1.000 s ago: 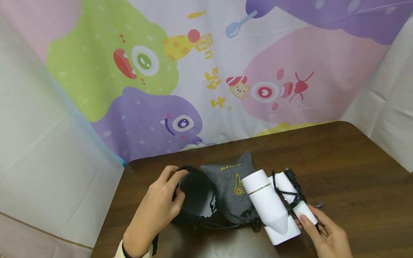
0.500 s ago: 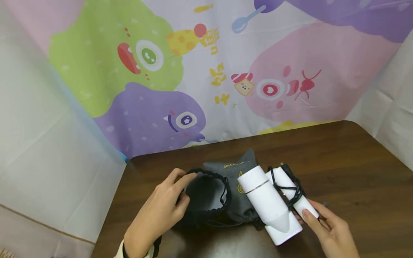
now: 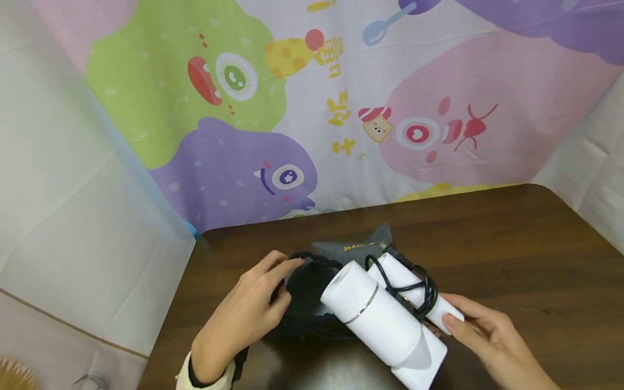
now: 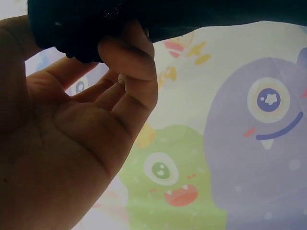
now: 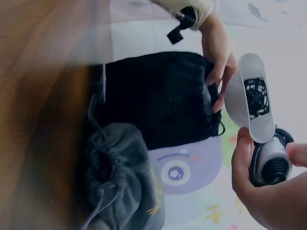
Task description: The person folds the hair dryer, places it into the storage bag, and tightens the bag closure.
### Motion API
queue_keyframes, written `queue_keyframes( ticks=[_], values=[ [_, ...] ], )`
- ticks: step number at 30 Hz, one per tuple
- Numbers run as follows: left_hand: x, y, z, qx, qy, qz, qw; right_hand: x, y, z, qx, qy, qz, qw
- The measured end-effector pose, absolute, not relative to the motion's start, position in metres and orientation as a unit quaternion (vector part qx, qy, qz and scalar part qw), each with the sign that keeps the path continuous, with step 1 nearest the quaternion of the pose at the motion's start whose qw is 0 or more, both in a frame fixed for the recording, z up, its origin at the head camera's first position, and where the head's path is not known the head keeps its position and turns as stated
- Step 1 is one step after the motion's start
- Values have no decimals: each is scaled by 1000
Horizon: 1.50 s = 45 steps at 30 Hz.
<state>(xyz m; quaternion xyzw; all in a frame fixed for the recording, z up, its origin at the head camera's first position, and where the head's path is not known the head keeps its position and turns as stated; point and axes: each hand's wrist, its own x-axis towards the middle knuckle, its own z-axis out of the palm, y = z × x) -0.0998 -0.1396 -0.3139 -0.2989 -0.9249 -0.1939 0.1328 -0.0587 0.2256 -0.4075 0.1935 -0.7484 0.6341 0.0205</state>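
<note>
My right hand (image 3: 492,336) grips a folded white hair dryer (image 3: 377,317) by its handle, thumb on top. A black cord (image 3: 430,297) is wound round that handle. The dryer's barrel points up and left, overlapping the mouth of a black drawstring bag (image 3: 317,259) in the head view. My left hand (image 3: 251,298) holds this bag upright by its rim, fingers hooked over the edge. In the right wrist view the bag (image 5: 153,98) stands with its mouth towards the dryer's vented end (image 5: 257,96). Beyond it, a grey drawstring pouch (image 3: 336,249) with yellow lettering is mostly hidden.
Everything sits over a dark brown wooden table (image 3: 517,244). A cartoon-printed curtain (image 3: 234,162) hangs along the back edge, and white cloth walls (image 3: 73,206) close in the sides. The grey pouch (image 5: 127,177) lies right beside the black bag.
The hair dryer has moved left in my right hand, from beside the grey pouch to over the black bag's opening. My left hand has tipped the bag's mouth more upward.
</note>
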Motion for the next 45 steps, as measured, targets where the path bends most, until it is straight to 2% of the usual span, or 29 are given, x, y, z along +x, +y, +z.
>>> queue_keyframes(
  ticks=[7,13,20,26,31,37,45],
  values=[
    [-102,-140,-315,-315,-918,-208,124,-65,215,-400,332,-667,666,-29],
    [-102,-140,-314,-314,-919,-206,119,-71,204,-397,381,-631,673,-65],
    [-99,-142,-313,-329,-915,-211,102,-85,192,-386,379,-634,662,-131],
    [-98,-146,-311,-348,-904,-223,106,-106,177,-383,394,-570,685,-224],
    [-96,-147,-309,-354,-901,-221,117,-116,174,-387,351,-511,728,-292],
    [-92,-149,-305,-344,-904,-217,133,-124,174,-387,303,-538,730,-292],
    [-88,-149,-303,-318,-920,-201,108,-132,177,-386,275,-554,731,-288]
  ],
)
